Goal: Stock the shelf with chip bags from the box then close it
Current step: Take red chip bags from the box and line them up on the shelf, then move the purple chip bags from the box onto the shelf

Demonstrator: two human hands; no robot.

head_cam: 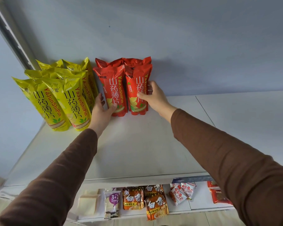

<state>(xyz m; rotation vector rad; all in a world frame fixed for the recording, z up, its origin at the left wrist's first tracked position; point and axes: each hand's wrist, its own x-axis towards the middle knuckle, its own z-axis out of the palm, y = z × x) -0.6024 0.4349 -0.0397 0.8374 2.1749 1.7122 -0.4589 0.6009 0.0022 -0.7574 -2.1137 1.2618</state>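
Observation:
On the white shelf (137, 144), several red chip bags stand upright against the wall. My left hand (103, 108) grips the front left red bag (115, 88) low down, thumb on its front. My right hand (153, 95) holds the front right red bag (137, 88) from its right side. Two more red bags (124, 61) stand behind them. To the left, several yellow chip bags (60, 98) stand in rows. The box is out of view.
The shelf's right half (235, 119) is bare up to the wall. A lower shelf (199, 204) holds instant noodle packets (155, 206), a biscuit packet (112, 203) and other snacks. A metal upright (11, 33) rises at the left.

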